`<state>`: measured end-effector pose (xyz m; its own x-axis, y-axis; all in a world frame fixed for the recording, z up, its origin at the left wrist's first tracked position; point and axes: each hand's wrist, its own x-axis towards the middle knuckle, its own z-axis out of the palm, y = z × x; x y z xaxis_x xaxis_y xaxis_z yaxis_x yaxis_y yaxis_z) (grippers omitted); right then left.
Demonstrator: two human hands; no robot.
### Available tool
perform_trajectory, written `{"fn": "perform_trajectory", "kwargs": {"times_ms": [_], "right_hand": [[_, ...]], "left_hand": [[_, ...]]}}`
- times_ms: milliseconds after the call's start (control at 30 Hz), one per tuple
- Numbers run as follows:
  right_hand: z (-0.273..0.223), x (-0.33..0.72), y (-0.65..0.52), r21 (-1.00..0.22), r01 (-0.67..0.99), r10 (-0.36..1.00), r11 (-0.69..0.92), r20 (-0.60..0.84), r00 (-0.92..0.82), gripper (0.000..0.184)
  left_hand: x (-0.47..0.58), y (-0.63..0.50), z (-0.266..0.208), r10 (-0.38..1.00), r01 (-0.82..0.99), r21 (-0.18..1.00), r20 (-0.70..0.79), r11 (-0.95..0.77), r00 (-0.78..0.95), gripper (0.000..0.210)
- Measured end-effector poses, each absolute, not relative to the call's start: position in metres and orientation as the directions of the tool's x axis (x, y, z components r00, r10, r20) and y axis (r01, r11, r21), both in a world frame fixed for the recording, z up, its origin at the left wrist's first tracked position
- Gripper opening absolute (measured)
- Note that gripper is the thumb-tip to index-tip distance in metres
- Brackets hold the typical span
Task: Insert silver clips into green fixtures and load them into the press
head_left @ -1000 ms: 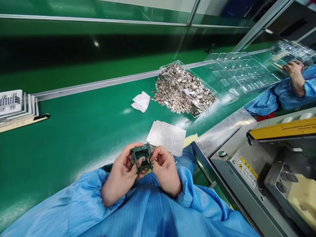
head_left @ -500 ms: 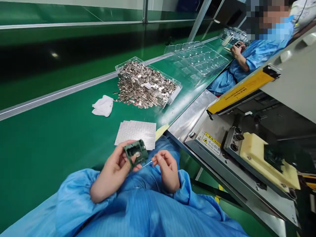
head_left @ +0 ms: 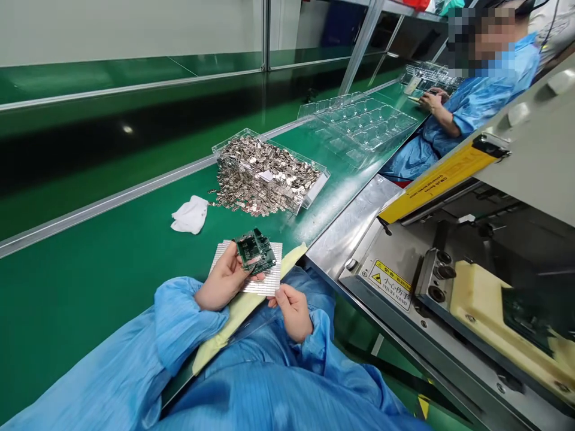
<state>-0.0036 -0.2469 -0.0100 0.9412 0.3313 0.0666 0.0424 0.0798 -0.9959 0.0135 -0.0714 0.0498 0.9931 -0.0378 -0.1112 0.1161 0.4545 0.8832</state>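
Observation:
My left hand [head_left: 224, 278] is closed around the edge of a dark green circuit-board assembly [head_left: 255, 251], held tilted above a stack of striped silvery-white sheets [head_left: 265, 283]. The board partly covers that stack. At the stack's lower right corner is my right hand [head_left: 291, 308], thumb and fingers pinched together. What lies between those fingertips is too small to make out. A strip of yellow padding [head_left: 245, 314] runs along the table edge beneath the left wrist.
A clear tray [head_left: 314, 197] heaped with small metal pieces [head_left: 265, 170] spills onto the green table. Left of it lies a white crumpled cloth [head_left: 190, 214]. Clear blister trays [head_left: 363, 123] are farther back. A machine [head_left: 431, 323] stands at right; beyond, a co-worker [head_left: 485, 114] handles something.
The view has tilted upward. The green board has turned and now sits over the striped sheets. My right hand moved to the sheets' corner; the thin shiny strip at its fingertips no longer shows.

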Motion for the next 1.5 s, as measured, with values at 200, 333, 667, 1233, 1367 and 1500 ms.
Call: {"fn": "perform_trajectory", "kwargs": {"times_ms": [200,333,667,1233,1367,1500], "right_hand": [[-0.019,-0.004,-0.246,-0.95,0.312,0.276,0.032,0.309,0.91,0.04],[-0.025,-0.006,-0.251,-0.927,0.37,0.308,-0.051,0.338,0.889,0.036],[-0.042,0.034,-0.259,-0.624,0.237,0.518,-0.744,-0.315,0.795,0.019],[0.072,0.022,-0.213,-0.923,0.364,0.135,-0.122,0.348,0.928,0.007],[0.069,0.021,-0.197,-0.883,0.402,0.112,-0.24,0.387,0.915,0.005],[0.069,0.019,-0.194,-0.863,0.396,0.092,-0.314,0.388,0.917,0.007]], "left_hand": [[0.016,-0.07,0.052,-0.082,0.119,0.836,-0.089,0.535,0.993,0.031],[0.017,-0.07,0.053,-0.089,0.131,0.829,-0.098,0.544,0.991,0.031],[0.014,-0.067,0.055,-0.07,0.101,0.876,-0.077,0.471,0.995,0.033],[-0.005,-0.061,0.05,-0.054,-0.067,0.985,0.077,0.158,0.996,0.04],[-0.006,-0.061,0.049,-0.041,-0.06,0.983,0.068,0.172,0.997,0.04],[-0.008,-0.063,0.051,-0.007,-0.039,0.98,0.041,0.193,0.999,0.04]]}}
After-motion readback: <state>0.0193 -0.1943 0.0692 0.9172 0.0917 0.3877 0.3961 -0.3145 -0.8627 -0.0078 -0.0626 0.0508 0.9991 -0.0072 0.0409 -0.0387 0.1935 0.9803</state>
